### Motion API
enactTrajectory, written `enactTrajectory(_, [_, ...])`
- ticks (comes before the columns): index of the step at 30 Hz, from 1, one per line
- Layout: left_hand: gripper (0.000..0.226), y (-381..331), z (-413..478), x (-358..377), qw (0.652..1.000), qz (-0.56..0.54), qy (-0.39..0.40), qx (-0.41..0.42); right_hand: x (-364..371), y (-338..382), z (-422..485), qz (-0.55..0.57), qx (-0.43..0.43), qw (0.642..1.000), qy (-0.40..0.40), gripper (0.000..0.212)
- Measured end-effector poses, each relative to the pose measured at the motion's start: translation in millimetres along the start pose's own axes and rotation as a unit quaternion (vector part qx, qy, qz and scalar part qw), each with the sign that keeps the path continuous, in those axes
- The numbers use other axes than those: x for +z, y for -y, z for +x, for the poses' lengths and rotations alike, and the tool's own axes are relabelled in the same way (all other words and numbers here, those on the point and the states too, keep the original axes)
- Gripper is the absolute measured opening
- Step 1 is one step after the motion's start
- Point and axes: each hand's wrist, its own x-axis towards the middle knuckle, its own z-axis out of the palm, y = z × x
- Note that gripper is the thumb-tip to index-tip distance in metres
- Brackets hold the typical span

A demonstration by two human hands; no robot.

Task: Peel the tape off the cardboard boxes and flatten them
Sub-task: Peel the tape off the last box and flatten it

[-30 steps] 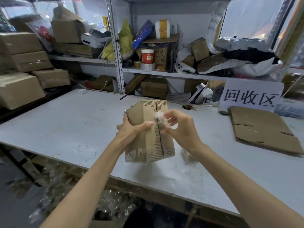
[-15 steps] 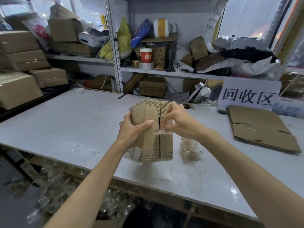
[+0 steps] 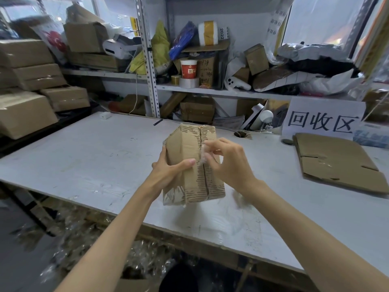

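Crumpled clear tape (image 3: 202, 156) is pinched by the curled fingers (image 3: 213, 144) of the right hand (image 3: 230, 164) at the centre seam of a small brown corrugated cardboard box (image 3: 192, 183). The box is gripped upright by the left hand (image 3: 168, 174), thumb laid across its front. It is held over the white surface (image 3: 84, 161), near the front edge. A flattened brown cardboard sheet (image 3: 334, 163) lies well apart at right, before a white paper sign (image 3: 322, 121).

Parcel stockroom, metal shelving (image 3: 149, 66) crammed with cartons (image 3: 25, 114), packing tape rolls (image 3: 188, 82), white worktable (image 3: 84, 157)
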Motion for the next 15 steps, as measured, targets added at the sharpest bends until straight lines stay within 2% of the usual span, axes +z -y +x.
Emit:
enactTrajectory(2, [0.135, 1, 0, -1, 1.000, -0.003, -0.016, -0.013, -3, -4, -2, 0.011, -0.007, 0.999, 0.032, 0.044])
enactTrajectory(3, [0.139, 1, 0, -1, 1.000, -0.003, -0.022, -0.018, -4, -4, -3, 0.007, -0.014, 0.999, 0.034, 0.044])
enactTrajectory(6, [0.145, 0, -1, 4, 0.999, -0.010, -0.033, -0.028, -8, -2, 0, -0.016, -0.040, 0.999, 0.029, 0.020])
enactTrajectory(8, [0.141, -1, 0, 7, 0.998, -0.029, -0.051, -0.030, -10, 0, 3, -0.055, -0.080, 0.993, 0.068, 0.008])
enactTrajectory(10, [0.133, -2, 1, 8, 0.994, -0.059, -0.078, -0.042, -11, -1, 0, -0.070, -0.095, 0.985, 0.123, 0.009])
enactTrajectory(12, [0.129, 0, 3, 7, 0.990, -0.089, -0.096, -0.051, -12, -2, -5, -0.054, -0.074, 0.981, 0.172, 0.006])
enactTrajectory(15, [0.130, 0, 4, 8, 0.992, -0.090, -0.082, -0.037, -12, -4, -8, -0.044, -0.034, 0.984, 0.166, 0.007])
